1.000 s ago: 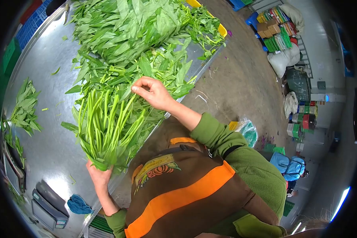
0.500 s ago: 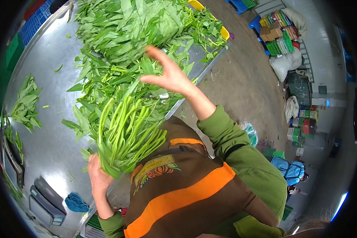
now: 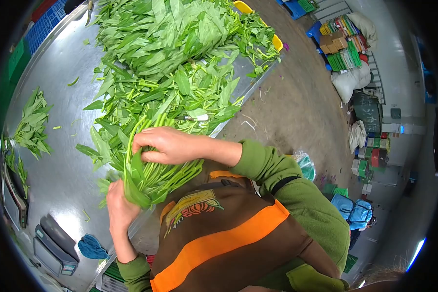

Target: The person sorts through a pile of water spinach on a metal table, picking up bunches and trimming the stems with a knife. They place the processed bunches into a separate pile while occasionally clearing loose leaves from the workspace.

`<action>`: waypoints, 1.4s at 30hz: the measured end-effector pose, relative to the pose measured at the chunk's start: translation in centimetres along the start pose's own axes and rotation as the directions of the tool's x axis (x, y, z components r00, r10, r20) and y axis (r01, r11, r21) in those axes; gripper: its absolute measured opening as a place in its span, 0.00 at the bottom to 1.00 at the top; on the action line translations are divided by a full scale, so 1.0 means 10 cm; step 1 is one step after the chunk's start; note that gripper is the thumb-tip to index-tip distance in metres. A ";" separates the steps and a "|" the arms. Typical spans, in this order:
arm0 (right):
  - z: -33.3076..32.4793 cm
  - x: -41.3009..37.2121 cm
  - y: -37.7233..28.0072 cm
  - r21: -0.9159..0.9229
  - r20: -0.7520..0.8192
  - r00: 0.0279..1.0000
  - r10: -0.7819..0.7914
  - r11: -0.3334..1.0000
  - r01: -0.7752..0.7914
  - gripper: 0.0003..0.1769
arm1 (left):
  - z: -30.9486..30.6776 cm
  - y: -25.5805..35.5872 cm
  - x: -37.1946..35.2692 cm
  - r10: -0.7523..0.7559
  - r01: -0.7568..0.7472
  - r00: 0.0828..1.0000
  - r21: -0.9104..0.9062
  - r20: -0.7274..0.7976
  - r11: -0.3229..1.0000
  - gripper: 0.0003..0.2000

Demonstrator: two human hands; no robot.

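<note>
My left hand is closed around the leafy end of a bunch of water spinach, whose light green stems fan toward my apron. Over the same bunch, my right hand has its fingers curled in, pinching a leaf and stem at the bunch's upper left; the fingertips are partly hidden. Loose water spinach lies scattered just beyond both hands. Among it rests a small tool with a white end, perhaps a knife, half covered by leaves.
A large heap of water spinach covers the far part of the metal table. A smaller bunch lies at left. Nearer are a scale and a blue cloth. A knife lies at the far edge.
My right hand has come down from above the loose greens, fingers spread before, and now closes on the held bunch. My left hand keeps its hold in nearly the same place.
</note>
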State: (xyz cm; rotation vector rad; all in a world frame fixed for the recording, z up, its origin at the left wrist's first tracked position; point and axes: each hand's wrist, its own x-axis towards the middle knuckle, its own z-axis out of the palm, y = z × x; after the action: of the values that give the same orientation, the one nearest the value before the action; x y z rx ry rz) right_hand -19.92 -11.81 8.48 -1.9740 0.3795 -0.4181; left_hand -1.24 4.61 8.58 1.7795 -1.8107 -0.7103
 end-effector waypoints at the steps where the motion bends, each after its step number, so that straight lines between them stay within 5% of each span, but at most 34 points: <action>1: 0.01 -0.01 0.00 0.048 -0.013 0.999 0.033 0.998 -0.033 0.14 | 0.02 -0.02 -0.01 -0.014 0.014 1.000 -0.047 0.017 0.999 0.12; 6: -0.12 -0.03 -0.08 0.090 0.054 0.996 0.065 0.994 -0.069 0.17 | 0.00 0.06 0.03 -0.036 0.045 0.997 -0.131 0.067 0.990 0.12; 8: -0.11 -0.04 -0.03 -0.102 0.178 0.979 -0.098 0.988 0.118 0.16 | 0.00 0.07 0.04 -0.008 0.029 0.991 -0.152 0.137 0.988 0.15; 10: -0.09 -0.05 0.00 -0.098 0.180 0.982 -0.060 0.992 0.079 0.13 | 0.00 0.09 0.05 -0.070 0.100 0.979 -0.154 0.190 0.983 0.17; 12: -0.07 -0.04 0.07 0.043 0.079 0.984 -0.157 0.987 0.154 0.10 | -0.01 0.10 0.06 -0.136 0.175 0.961 -0.150 0.241 0.973 0.19; 16: -0.08 -0.05 0.14 -0.074 -0.094 0.962 -0.257 0.965 0.250 0.09 | -0.04 0.04 0.02 -0.160 0.233 0.957 -0.316 0.242 0.920 0.24; 18: -0.18 -0.10 0.14 0.470 -0.193 0.941 0.277 0.868 -0.159 0.11 | -0.05 0.00 -0.01 -0.133 0.207 0.963 -0.322 0.235 0.924 0.24; 20: -0.17 -0.09 0.16 0.595 -0.211 0.943 0.259 0.799 -0.086 0.13 | -0.08 -0.01 -0.03 -0.154 0.220 0.953 -0.244 0.261 0.945 0.22; 22: -0.10 -0.12 0.20 0.789 -0.101 0.900 0.424 0.585 -0.187 0.16 | -0.04 -0.06 -0.06 -0.138 0.204 0.958 -0.262 0.250 0.943 0.20; 26: -0.27 -0.18 0.47 0.895 -0.091 0.761 0.643 0.388 -0.221 0.20 | -0.01 -0.08 -0.08 -0.077 0.105 0.984 -0.167 0.163 0.980 0.15; 27: -0.38 -0.17 0.31 0.853 -0.157 0.647 0.746 0.433 -0.292 0.12 | -0.01 -0.07 -0.09 -0.078 0.106 0.984 -0.167 0.163 0.980 0.15; 29: -0.72 -0.37 0.48 0.904 -0.165 0.674 0.720 0.384 -0.189 0.11 | -0.03 -0.06 -0.11 -0.037 0.052 0.993 -0.129 0.114 0.990 0.13; 30: -0.86 -0.43 0.51 0.879 -0.250 0.610 0.752 0.441 -0.183 0.13 | -0.04 -0.05 -0.11 -0.039 0.053 0.993 -0.131 0.113 0.990 0.13; 33: -1.12 -0.66 0.85 0.694 -0.304 0.624 0.720 0.616 -0.373 0.21 | -0.05 -0.02 -0.13 -0.050 0.058 0.996 -0.132 0.069 0.990 0.12; 36: -1.00 -0.54 0.41 0.059 -0.463 0.801 0.379 0.915 -0.399 0.21 | -0.05 -0.05 -0.10 -0.062 0.068 0.995 -0.082 0.075 0.994 0.12; 38: -0.85 -0.46 0.12 -0.395 -0.409 0.903 0.132 0.866 -0.305 0.21 | -0.06 0.01 -0.03 -0.003 0.000 0.998 0.044 0.061 0.999 0.14; 40: -0.60 -0.34 -0.07 -0.002 -0.183 0.971 0.153 0.988 -0.156 0.15 | -0.05 0.02 0.00 0.031 -0.034 0.999 0.075 0.041 0.997 0.16; 42: -0.37 -0.28 -0.13 -0.421 -0.109 0.991 -0.080 0.907 0.027 0.14 | -0.02 0.01 0.04 0.075 -0.076 0.997 0.104 0.014 0.992 0.19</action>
State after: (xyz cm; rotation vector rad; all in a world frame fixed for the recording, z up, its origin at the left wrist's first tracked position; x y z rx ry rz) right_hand -23.99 -12.94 10.81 -2.3885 0.5297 -0.5292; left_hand -1.17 4.22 8.82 1.7651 -1.9427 -0.6065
